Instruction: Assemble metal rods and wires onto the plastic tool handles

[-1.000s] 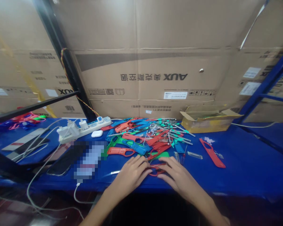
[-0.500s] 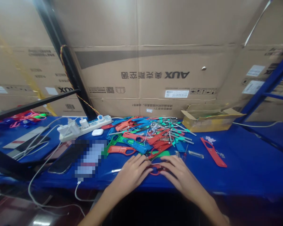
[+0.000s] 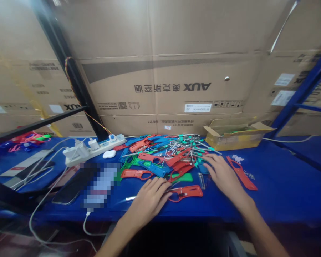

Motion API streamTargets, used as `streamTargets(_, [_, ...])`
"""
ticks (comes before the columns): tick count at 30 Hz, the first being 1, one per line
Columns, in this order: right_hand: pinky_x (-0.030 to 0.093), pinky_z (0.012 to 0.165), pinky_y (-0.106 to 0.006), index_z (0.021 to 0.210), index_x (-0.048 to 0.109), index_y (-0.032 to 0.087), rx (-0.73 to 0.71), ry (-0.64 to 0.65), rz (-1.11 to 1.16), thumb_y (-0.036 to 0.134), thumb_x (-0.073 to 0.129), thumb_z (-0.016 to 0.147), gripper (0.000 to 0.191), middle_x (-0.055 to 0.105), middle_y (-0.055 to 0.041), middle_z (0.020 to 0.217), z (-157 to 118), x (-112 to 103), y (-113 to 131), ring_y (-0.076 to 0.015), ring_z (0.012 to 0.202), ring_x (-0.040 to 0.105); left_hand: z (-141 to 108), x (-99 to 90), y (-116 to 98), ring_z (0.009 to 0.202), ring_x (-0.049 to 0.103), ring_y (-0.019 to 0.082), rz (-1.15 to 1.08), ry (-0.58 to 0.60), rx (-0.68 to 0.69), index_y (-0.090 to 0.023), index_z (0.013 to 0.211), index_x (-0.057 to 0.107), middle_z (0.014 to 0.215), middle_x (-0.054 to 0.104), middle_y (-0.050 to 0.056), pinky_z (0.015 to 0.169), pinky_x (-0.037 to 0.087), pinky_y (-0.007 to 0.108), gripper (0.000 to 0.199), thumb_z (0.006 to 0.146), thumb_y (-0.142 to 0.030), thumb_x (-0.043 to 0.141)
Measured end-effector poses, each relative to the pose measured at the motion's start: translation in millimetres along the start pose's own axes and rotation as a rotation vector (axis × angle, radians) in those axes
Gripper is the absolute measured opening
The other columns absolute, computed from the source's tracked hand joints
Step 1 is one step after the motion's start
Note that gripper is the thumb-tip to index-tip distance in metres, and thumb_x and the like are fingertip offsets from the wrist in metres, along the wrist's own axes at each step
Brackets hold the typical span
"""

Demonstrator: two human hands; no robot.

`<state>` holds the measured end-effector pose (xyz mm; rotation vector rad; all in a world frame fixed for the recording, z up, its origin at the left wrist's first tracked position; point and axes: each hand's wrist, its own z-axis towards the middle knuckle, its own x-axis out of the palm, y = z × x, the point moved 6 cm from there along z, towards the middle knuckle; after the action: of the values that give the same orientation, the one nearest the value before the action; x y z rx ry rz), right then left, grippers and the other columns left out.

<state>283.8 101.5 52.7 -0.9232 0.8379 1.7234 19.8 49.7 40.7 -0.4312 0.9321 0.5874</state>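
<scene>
My left hand is closed on the left end of a red lighter casing, which lies near the table's front edge with a thin wire and a small dark part in it. My right hand is at the right side of the pile, fingers apart, its fingertips by the metal lighter tubes with teal ends. Whether they touch one is unclear. Between the hands lie a clear plastic piece and a green casing. More red, blue and green casings are heaped behind.
An open cardboard box stands at the back right. A separate red casing lies right of my right hand, beside small pale pieces. To the left are a power strip, a white earbud case, phones and cables.
My right hand has left the red casing and moved right and back to the pile's edge. My left hand stays on the casing, now more exposed. The view has shifted slightly.
</scene>
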Motion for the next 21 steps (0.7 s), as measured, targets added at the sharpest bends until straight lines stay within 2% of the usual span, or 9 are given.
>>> streamTargets(5, [0.055,0.085,-0.038,0.101,0.078,0.019,-0.055,0.165,-0.086,0.014,0.062,0.093,0.019,0.075,-0.0111,0.104,35,9,-7,-0.0286,0.101,0.070,2,-7.3,-1,0.102,0.068,0.026,0.037,-0.048,-0.017,-0.019,0.125,0.061,0.116,0.071,0.009,0.090,0.054,0.041,0.027,0.111,-0.033,0.042])
streamTargets(9, [0.053,0.073,-0.031,0.083,0.077,0.019,-0.062,0.205,-0.094,0.014,0.061,0.094,0.020,0.076,-0.0096,0.087,47,10,0,-0.0248,0.086,0.073,3,-9.6,0,0.101,0.068,0.025,0.033,-0.064,-0.047,-0.020,0.124,0.062,0.115,0.071,0.008,0.089,0.054,0.039,0.026,0.110,-0.031,0.044])
streamTargets(11, [0.054,0.073,-0.031,0.085,0.076,0.019,-0.044,0.178,-0.080,0.018,0.060,0.096,0.020,0.077,-0.0105,0.091,45,2,4,-0.0260,0.089,0.074,3,-10.7,0,0.101,0.068,0.024,0.024,-0.084,-0.049,-0.020,0.123,0.063,0.113,0.072,0.008,0.090,0.054,0.039,0.026,0.110,-0.030,0.042])
streamTargets(14, [0.056,0.078,-0.033,0.098,0.075,0.021,-0.018,0.107,-0.006,0.028,0.055,0.101,0.022,0.078,-0.0089,0.104,29,-16,19,-0.0266,0.098,0.074,2,-14.1,-2,0.102,0.068,0.024,0.012,-0.134,-0.025,-0.020,0.123,0.062,0.115,0.071,0.009,0.089,0.054,0.039,0.026,0.111,-0.030,0.041])
streamTargets(15, [0.057,0.079,-0.032,0.100,0.075,0.023,-0.018,0.084,0.062,0.032,0.052,0.103,0.025,0.078,-0.0062,0.106,21,-21,28,-0.0242,0.096,0.074,1,-15.6,-2,0.102,0.068,0.024,0.008,-0.149,-0.019,-0.020,0.124,0.061,0.116,0.071,0.010,0.090,0.054,0.039,0.026,0.111,-0.030,0.042])
streamTargets(17, [0.058,0.075,-0.029,0.095,0.075,0.023,0.009,0.034,0.487,0.038,0.053,0.103,0.027,0.079,-0.0037,0.096,4,-26,48,-0.0215,0.086,0.074,1,-18.8,-3,0.104,0.068,0.024,-0.007,-0.171,-0.008,-0.019,0.127,0.061,0.118,0.071,0.011,0.091,0.054,0.039,0.026,0.110,-0.030,0.043])
streamTargets(19, [0.058,0.068,-0.027,0.092,0.074,0.023,0.058,0.062,0.779,0.041,0.058,0.100,0.026,0.079,-0.0022,0.088,-12,-20,66,-0.0198,0.077,0.073,0,-20.4,-5,0.106,0.068,0.024,-0.032,-0.166,0.013,-0.018,0.131,0.059,0.120,0.070,0.012,0.094,0.054,0.040,0.028,0.110,-0.032,0.045])
streamTargets(21, [0.057,0.069,-0.025,0.096,0.075,0.023,0.073,0.098,0.939,0.039,0.060,0.100,0.023,0.079,-0.0022,0.091,-25,-10,82,-0.0192,0.078,0.073,0,-19.6,-7,0.108,0.067,0.024,-0.049,-0.138,0.044,-0.017,0.136,0.056,0.121,0.070,0.012,0.095,0.053,0.041,0.033,0.110,-0.035,0.046])
